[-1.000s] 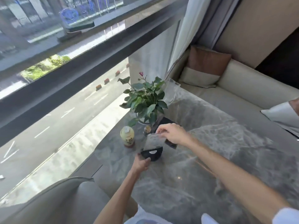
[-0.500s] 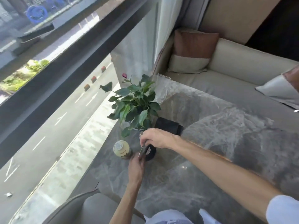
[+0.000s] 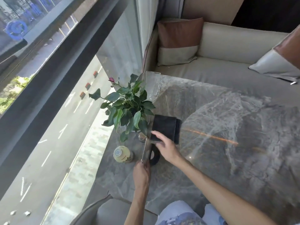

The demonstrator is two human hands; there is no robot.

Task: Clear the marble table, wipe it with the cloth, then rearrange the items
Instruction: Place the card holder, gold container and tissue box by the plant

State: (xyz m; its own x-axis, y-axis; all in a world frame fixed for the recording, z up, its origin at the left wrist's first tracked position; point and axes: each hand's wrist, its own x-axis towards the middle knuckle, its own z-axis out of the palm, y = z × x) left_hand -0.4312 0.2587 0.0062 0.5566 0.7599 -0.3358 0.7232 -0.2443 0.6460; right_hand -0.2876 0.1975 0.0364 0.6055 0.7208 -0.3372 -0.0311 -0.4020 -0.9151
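Head view is showing the marble worktop beside a tall window, with the items gathered at its left edge. The left hand is pinching the near end of a thin flat card-like thing, holding it on edge above a black round object; what either one is, I cannot tell. The right hand is reaching over it with fingers loosely spread, fingertips resting on the near edge of the folded dark cloth, gripping nothing. The cloth is lying flat on the worktop, just right of the potted plant. A pale bottle is standing near left, and a clear glass at the far corner. Judging by this, clearing is only starting, since everything is sitting on the marble. Next, the flat piece wants lifting clear, then the cloth needs a closed grip.
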